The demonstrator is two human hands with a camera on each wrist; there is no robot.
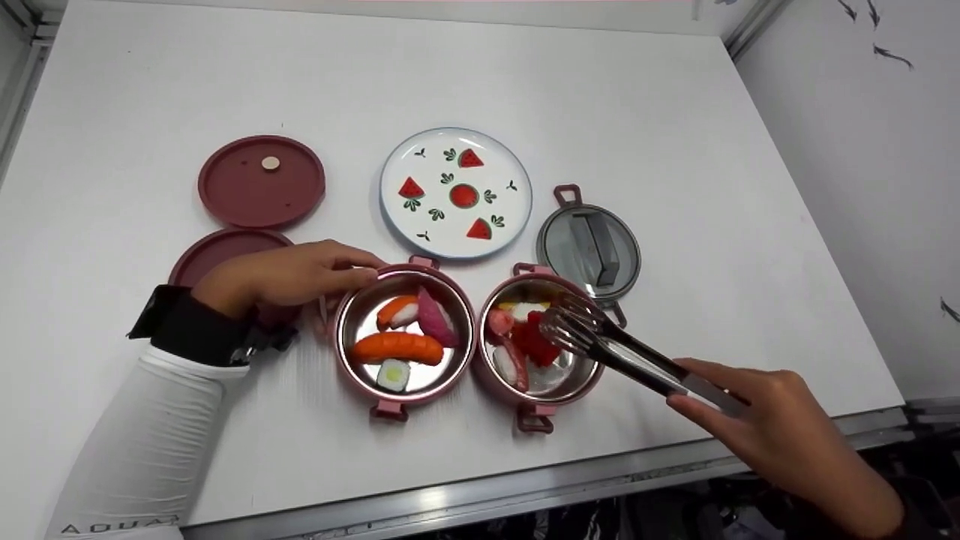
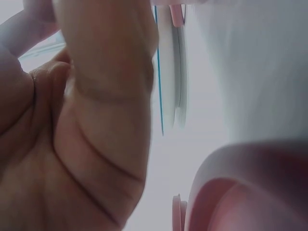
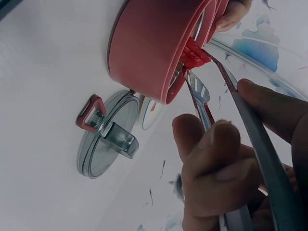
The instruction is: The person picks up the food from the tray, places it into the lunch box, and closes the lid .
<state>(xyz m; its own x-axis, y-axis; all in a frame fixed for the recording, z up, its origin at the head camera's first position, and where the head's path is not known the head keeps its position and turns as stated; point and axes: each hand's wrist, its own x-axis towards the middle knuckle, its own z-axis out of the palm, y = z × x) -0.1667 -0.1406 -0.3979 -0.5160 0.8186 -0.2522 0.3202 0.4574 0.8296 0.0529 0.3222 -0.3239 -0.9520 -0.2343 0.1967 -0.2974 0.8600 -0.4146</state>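
My right hand point(image 1: 780, 427) grips metal tongs point(image 1: 637, 360), whose tips reach over the right pink pot point(image 1: 480, 367). Between those tips is a red toy food piece point(image 3: 195, 55), at the pot's mouth. A pink-and-white toy sushi piece point(image 1: 508, 364) and a few other food pieces lie inside that pot. My left hand point(image 1: 300, 274) holds the upper left rim of the left pink pot point(image 1: 341, 367) with thumb and fingers. Inside are an orange sausage-like piece point(image 1: 397, 348), an orange-and-white sushi point(image 1: 397, 311), a pink-purple one point(image 1: 436, 319) and a green-centred roll point(image 1: 393, 375).
A white plate with watermelon prints point(image 1: 457, 240) lies behind the pots. To its right is a transparent grey lid point(image 1: 570, 247) with a handle. Two dark red lids, one far point(image 1: 247, 191) and one nearer point(image 1: 217, 251), lie left, the nearer partly under my forearm. The table's metal edge point(image 1: 450, 495) runs in front.
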